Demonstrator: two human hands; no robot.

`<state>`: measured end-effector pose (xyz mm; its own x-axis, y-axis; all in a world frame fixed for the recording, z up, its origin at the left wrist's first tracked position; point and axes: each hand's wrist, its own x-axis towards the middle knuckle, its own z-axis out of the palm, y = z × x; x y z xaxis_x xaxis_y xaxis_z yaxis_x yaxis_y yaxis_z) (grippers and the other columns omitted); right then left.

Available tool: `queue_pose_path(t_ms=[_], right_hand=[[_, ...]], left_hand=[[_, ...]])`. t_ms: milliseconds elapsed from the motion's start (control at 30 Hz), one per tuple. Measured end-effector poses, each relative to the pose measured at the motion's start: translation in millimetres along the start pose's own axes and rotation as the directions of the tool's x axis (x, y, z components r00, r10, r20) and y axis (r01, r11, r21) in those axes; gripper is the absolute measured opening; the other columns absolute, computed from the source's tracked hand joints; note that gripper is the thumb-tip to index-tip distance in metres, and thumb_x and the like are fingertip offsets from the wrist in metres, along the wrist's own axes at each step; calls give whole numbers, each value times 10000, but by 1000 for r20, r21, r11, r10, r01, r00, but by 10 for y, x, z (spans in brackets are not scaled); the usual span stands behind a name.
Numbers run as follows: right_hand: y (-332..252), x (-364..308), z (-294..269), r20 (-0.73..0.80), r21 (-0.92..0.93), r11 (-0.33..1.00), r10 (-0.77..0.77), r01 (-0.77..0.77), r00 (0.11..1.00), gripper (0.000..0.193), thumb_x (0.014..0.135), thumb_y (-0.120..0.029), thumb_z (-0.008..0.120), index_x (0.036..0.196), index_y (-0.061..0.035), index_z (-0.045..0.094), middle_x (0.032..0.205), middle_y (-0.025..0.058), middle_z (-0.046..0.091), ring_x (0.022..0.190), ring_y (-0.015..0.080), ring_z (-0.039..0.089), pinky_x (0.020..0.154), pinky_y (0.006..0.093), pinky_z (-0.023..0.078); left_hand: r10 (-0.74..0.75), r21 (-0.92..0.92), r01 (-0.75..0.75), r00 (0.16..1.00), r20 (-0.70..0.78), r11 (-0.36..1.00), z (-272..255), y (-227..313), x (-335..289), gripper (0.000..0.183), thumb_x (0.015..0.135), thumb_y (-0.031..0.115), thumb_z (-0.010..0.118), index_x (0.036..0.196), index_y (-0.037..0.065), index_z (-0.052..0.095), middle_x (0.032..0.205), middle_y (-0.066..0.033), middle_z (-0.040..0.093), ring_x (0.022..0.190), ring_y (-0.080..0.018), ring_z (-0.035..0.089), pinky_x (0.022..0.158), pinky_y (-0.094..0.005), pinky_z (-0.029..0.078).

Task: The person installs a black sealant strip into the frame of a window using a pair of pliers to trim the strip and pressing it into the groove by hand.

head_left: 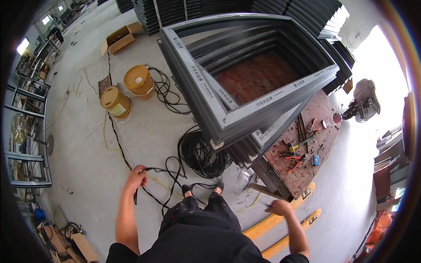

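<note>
My left hand [137, 177] is closed round a black rubber strip [167, 172], out to the left of my legs. From the fist one end dangles, and the other side trails toward a large loose coil of black strip [202, 152] on the floor. My right hand [281, 207] hovers beside the near corner of the workbench [287, 175], its fingers curled together; what they hold, if anything, is too small to make out. Ahead, a stack of window frames [267, 103] with grey faces and dark sides lies on the bench, the frames turned at differing angles.
Pliers [294, 164], a blue tape measure [315, 160] and a red cup [332, 120] lie on the bench. Two yellow buckets [138, 81] stand on the floor with cables about them. Yellow pallet-truck forks [274, 219] reach out at my right. An open cardboard box [120, 39] sits farther off.
</note>
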<state>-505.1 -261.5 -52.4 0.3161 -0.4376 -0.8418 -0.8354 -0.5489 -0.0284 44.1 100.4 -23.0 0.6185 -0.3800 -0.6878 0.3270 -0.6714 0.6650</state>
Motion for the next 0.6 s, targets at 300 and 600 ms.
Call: queue_pose_path(t_ms=[300,600], right_hand=[[887,176,-939,-832,206,932,327,-296,448,366,815,-271,714,1121,-91,623,757,177,687,716,340,684,616,451,531],[-1932,-392,-1083,-601,271,521,-566,810,565,546,776,-291,784,1256,-98,608,1194,144,648,1017,307,656,851,376,542]], left_hand=[[298,767,-481,874,384,424,1027,672,-435,218,894,212,571,1053,65,580,819,-145,670,751,-307,662,675,-431,512],[424,730,-669,707,566,141,1277,1400,-1343,140,898,236,609,992,133,622,802,-63,631,786,-298,631,694,-418,481]])
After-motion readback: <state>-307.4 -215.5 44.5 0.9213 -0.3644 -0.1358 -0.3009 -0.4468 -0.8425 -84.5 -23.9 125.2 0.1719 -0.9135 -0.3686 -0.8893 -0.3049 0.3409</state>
